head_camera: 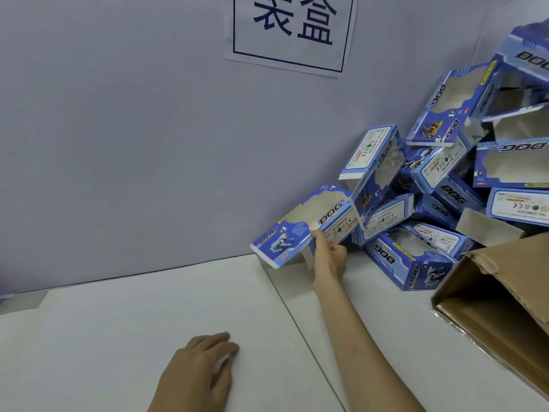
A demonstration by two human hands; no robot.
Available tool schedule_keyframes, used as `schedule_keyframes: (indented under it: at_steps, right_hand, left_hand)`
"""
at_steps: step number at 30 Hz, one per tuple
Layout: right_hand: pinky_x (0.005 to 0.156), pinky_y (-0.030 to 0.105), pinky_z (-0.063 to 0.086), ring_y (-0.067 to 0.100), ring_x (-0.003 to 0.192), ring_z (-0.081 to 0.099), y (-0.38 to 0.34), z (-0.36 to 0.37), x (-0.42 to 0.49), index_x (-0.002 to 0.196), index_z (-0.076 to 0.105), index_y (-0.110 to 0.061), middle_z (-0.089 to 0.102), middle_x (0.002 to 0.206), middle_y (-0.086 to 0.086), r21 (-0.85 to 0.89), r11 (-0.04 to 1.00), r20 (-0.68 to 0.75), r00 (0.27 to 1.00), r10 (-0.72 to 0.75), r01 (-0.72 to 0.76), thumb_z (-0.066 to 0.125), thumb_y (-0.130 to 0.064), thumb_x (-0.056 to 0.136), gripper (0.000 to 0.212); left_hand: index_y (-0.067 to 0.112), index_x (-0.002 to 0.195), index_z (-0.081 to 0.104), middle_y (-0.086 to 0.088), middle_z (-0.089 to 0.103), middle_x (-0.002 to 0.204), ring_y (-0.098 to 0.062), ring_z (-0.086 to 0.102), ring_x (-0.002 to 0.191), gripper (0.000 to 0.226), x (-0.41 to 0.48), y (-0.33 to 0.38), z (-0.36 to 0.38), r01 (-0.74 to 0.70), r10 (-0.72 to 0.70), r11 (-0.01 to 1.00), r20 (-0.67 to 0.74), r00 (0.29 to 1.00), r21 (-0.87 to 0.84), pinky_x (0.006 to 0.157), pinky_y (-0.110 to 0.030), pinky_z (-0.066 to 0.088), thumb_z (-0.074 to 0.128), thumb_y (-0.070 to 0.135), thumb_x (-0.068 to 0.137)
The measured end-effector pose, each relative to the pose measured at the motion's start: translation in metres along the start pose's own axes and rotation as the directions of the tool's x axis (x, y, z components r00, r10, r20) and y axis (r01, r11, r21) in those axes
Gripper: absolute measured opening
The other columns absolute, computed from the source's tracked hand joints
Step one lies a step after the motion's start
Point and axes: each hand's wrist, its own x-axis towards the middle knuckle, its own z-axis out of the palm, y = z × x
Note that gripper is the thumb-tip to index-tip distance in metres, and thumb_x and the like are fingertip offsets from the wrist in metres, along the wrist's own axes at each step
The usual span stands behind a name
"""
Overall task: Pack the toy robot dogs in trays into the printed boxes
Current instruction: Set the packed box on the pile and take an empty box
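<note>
While the right hand [329, 254] pinches the lower edge of a tilted blue printed DOG box [300, 230] at centre, its window showing bare cardboard, a heap of like boxes [439, 185] fills three o'clock. The left hand [199, 370] rests relaxed, holding nothing, on the white table [118, 337] at six. The paper wall sign [291, 31] at twelve and the brown carton [505, 292] at four are cropped.

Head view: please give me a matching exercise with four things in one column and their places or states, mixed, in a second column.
1 left hand
2 right hand
3 paper sign
4 brown carton

a stuck on the wall
b holds a printed box
c rests on the table
d lies open at the right edge

Pairs: 1-c, 2-b, 3-a, 4-d
</note>
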Motion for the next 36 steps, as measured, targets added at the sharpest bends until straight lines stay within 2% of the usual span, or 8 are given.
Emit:
schedule_keyframes:
  at_steps: [3,6,9,13,18,24,32,36]
  right_hand:
    - [0.06,0.027,0.047,0.017,0.078,0.061,-0.026,-0.004,-0.036,0.109,0.063,-0.015,0.066,0.096,0.003,0.173,0.969,0.248,0.96,0.128,-0.174,0.073,-0.046,0.083,0.041]
    - [0.054,0.025,0.05,0.02,0.066,0.064,-0.046,-0.01,-0.074,0.097,0.067,-0.013,0.066,0.086,0.008,0.198,0.928,0.506,0.843,0.18,-0.317,0.071,-0.051,0.083,0.041]
    - [0.059,0.031,0.055,0.024,0.067,0.064,-0.054,-0.011,-0.104,0.091,0.068,-0.006,0.065,0.086,0.013,0.122,0.943,0.646,0.746,0.162,-0.311,0.072,-0.05,0.082,0.045]
    - [0.061,0.034,0.059,0.029,0.075,0.068,-0.058,-0.009,-0.133,0.102,0.065,-0.001,0.065,0.1,0.022,-0.07,0.979,0.751,0.636,0.177,-0.191,0.071,-0.053,0.084,0.056]
    - [0.075,0.044,0.062,0.035,0.08,0.073,-0.06,-0.008,-0.154,0.112,0.06,0.006,0.069,0.106,0.029,-0.245,0.969,0.843,0.498,0.201,0.023,0.059,-0.064,0.089,0.074]
    - [0.08,0.036,0.062,0.019,0.076,0.072,-0.066,-0.007,-0.159,0.097,0.068,-0.013,0.069,0.095,0.006,-0.255,0.861,0.847,0.531,-0.022,0.441,0.049,-0.061,0.096,0.052]
    - [0.077,0.028,0.061,0.016,0.085,0.075,-0.066,-0.009,-0.162,0.088,0.076,-0.022,0.076,0.089,0.002,-0.018,0.887,0.893,0.406,-0.194,0.462,0.079,-0.041,0.083,0.02]
    - [0.083,0.031,0.06,0.014,0.084,0.074,-0.057,-0.005,-0.156,0.093,0.077,-0.022,0.077,0.087,-0.003,-0.054,0.87,0.834,0.502,-0.231,0.489,0.081,-0.026,0.083,0.011]
  left_hand:
    - [0.038,0.099,0.076,0.027,0.065,0.114,0.003,0.058,0.108,0.021,-0.003,-0.002,-0.003,0.116,-0.115,0.987,0.009,0.993,-0.112,0.087,-0.017,0.044,0.075,0.027,0.081]
    - [0.04,0.094,0.072,0.026,0.07,0.101,-0.001,0.066,0.1,0.027,-0.003,0.005,-0.015,0.29,-0.329,0.849,-0.013,0.944,-0.441,0.079,-0.004,0.043,0.076,0.015,0.086]
    - [0.032,0.109,0.066,0.011,0.07,0.11,-0.006,0.067,0.095,0.032,0.011,0.019,-0.047,0.255,-0.526,0.704,-0.247,0.814,-0.663,0.072,-0.017,0.052,0.077,0.018,0.083]
    - [0.03,0.125,0.053,0.018,0.062,0.117,-0.005,0.062,0.102,0.048,0.025,0.024,-0.1,0.111,-0.54,0.741,-0.491,0.683,-0.662,0.075,-0.021,0.049,0.074,0.034,0.082]
    - [0.026,0.088,0.068,0.014,0.071,0.078,-0.012,0.066,0.075,0.034,0.019,0.009,-0.128,0.193,-0.567,0.781,-0.544,0.619,-0.594,0.05,-0.013,0.047,0.067,-0.007,0.08]
    - [0.025,0.07,0.066,0.007,0.066,0.068,-0.01,0.063,0.064,0.018,0.019,0.004,-0.144,0.249,-0.585,0.807,-0.666,0.463,-0.536,0.054,-0.008,0.042,0.072,0.017,0.085]
    - [0.033,0.065,0.066,0.021,0.067,0.064,-0.003,0.061,0.064,0.024,0.017,-0.001,-0.153,0.31,-0.631,0.763,-0.548,0.55,-0.567,0.058,-0.026,0.046,0.075,0.019,0.084]
    - [0.035,0.073,0.071,0.02,0.071,0.069,-0.001,0.065,0.067,0.014,0.017,-0.004,-0.16,0.336,-0.649,0.72,-0.415,0.638,-0.608,0.062,-0.025,0.049,0.078,0.026,0.082]
